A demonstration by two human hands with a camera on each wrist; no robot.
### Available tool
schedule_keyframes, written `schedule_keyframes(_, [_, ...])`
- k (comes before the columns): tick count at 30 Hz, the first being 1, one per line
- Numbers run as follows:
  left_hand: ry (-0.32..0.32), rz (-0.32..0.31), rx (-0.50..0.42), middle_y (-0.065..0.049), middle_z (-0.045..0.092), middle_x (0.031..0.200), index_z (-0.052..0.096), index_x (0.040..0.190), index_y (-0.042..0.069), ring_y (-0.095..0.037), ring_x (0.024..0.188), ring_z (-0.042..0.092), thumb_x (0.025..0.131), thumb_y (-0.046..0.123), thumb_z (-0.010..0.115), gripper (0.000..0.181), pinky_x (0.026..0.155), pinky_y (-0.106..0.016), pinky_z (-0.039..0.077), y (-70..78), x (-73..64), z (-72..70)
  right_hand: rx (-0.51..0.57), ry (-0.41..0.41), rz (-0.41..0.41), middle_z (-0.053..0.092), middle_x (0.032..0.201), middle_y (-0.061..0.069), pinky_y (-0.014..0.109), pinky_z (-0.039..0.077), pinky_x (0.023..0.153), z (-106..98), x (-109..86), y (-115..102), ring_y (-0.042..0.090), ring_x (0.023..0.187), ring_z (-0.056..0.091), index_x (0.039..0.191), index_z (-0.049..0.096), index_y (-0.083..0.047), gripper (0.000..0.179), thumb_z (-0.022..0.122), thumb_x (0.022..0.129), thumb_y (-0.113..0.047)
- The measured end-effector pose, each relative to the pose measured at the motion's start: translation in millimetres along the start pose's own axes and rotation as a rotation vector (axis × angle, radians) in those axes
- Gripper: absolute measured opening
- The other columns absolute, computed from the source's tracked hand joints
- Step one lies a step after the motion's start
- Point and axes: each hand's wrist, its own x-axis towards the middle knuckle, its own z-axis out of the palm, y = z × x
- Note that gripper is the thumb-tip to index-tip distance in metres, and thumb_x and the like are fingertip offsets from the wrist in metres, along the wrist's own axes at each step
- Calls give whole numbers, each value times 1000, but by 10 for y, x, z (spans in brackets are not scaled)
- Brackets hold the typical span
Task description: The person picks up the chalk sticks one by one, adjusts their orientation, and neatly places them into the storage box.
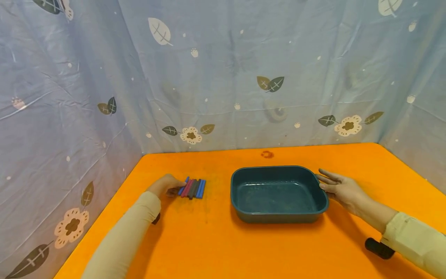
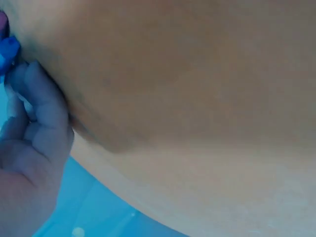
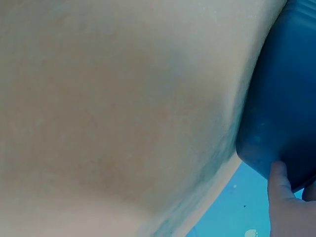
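Note:
In the head view, a row of short coloured sticks [image 1: 193,189] in blue, magenta and grey lies side by side on the orange table. My left hand [image 1: 166,184] is at the row's left end, its fingers pinching the leftmost blue stick [image 1: 181,190], which slants a little. The left wrist view shows curled fingers [image 2: 47,96] right at a blue stick end [image 2: 8,52]. To the right stands a dark teal rectangular baking dish [image 1: 278,218] with nothing in it. My right hand [image 1: 343,190] touches its right side with extended fingers. A fingertip meets the outer wall [image 3: 276,113] in the right wrist view.
The orange table [image 1: 223,248] has a reddish ring-shaped stain [image 1: 267,154] behind the dish. A pale blue patterned curtain [image 1: 223,77] hangs along the back and both sides. A dark wrist device [image 1: 379,248] shows below the right sleeve.

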Motion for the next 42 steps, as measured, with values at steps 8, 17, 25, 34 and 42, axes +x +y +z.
schedule_keyframes(8, [8, 48, -99, -2, 57, 71, 61, 98, -10, -12, 59, 52, 100, 15, 56, 25, 63, -28, 55, -76, -21, -92, -9, -11, 9, 6, 152, 32, 20, 52, 85, 0, 32, -34, -12, 94, 56, 152, -1, 4, 69, 47, 103, -6])
schedule_keyframes(17, [-9, 160, -245, -3, 62, 77, 47, 127, -21, -7, 58, 50, 105, 12, 45, 41, 54, -16, 43, -72, -165, -133, -14, 1, 4, 6, 151, 31, 22, 53, 84, -41, 27, -22, -9, 94, 58, 152, 0, 5, 72, 50, 102, -7])
schedule_keyframes(25, [-36, 139, -333, -30, 54, 130, 41, 136, -18, -11, 74, 61, 103, 13, 49, 46, 66, -20, 56, -47, -324, -111, -12, -2, 15, 5, 150, 31, 22, 53, 81, -45, 8, -18, -6, 93, 60, 151, 0, 6, 71, 49, 101, -4])
schedule_keyframes(34, [-82, 160, -346, -35, 35, 143, 32, 141, -19, -43, 124, 45, 103, 14, 48, 52, 91, -34, 53, -6, -511, -71, -17, -16, 27, 5, 151, 31, 22, 53, 81, -49, 11, -42, -6, 92, 60, 151, -1, 5, 72, 50, 101, -4])
schedule_keyframes(42, [-85, 144, -456, -27, 56, 117, 40, 137, -18, -31, 99, 61, 101, 11, 54, 48, 83, -32, 57, 107, -633, 109, -9, -6, 21, 6, 151, 31, 22, 53, 82, -15, 9, -29, -6, 93, 60, 151, 1, 6, 69, 48, 102, -3])
